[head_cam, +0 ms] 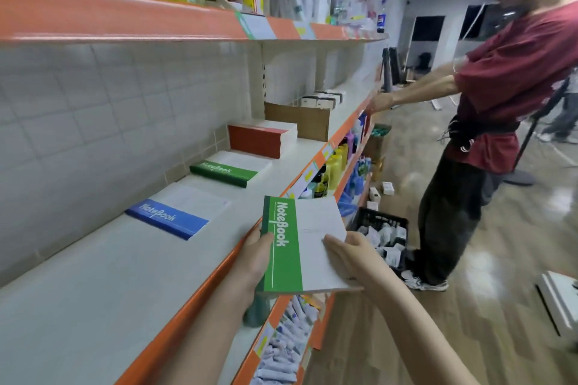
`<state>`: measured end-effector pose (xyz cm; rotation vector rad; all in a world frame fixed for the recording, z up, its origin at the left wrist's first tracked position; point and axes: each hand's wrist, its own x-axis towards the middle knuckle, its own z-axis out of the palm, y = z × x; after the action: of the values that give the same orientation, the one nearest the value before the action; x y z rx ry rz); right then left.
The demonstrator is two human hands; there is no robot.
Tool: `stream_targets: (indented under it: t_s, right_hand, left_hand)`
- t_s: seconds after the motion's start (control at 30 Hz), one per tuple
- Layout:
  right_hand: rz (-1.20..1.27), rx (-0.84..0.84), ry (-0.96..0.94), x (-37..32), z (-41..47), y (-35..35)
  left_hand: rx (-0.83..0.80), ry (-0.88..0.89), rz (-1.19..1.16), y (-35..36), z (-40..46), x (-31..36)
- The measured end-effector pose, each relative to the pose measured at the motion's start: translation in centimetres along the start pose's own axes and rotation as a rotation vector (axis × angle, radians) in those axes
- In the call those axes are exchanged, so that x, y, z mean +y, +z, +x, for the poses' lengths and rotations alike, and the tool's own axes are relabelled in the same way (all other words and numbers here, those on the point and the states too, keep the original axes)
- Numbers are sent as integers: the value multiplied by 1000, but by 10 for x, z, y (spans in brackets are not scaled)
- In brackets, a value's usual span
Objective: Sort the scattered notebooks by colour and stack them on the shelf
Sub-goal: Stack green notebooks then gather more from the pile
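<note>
While both hands hold it just out past the orange front edge of the shelf (103,262), the green notebook (300,247) sits flat and face up, its green spine strip toward the shelf. Left hand (255,259) grips that spine side, thumb curled over the cover's edge, fingers hidden beneath. Right hand (353,255) is on the white side, fingers fairly straight and lying across the cover's lower right part; what the thumb is doing underneath, can't tell. Now out onto the shelf: nearest is a blue pile (175,216) lying flat, further along a green pile (228,170), and beyond that a taller red pile (262,139), each apart from the next. Past the red one stands a brown cardboard box (300,122). Off to the right, a person in a dark red shirt (513,78) reaches an arm toward the far shelf, a black crate (380,228) on the floor by their feet.
</note>
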<state>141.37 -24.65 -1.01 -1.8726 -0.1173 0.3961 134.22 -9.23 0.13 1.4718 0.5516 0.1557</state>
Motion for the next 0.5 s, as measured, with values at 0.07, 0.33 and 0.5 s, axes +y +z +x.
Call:
stream_targets:
  t_s: [0.07, 0.33, 0.5]
  right_hand:
    - [-16, -2, -3, -10, 21, -4]
    - [-86, -55, -39, -39, 105, -4]
    - [-83, -115, -75, -49, 139, 5]
  left_hand:
    - [4, -3, 7, 6, 21, 8]
    - [96, 6, -46, 12, 98, 28]
    - [124, 5, -49, 6, 123, 33]
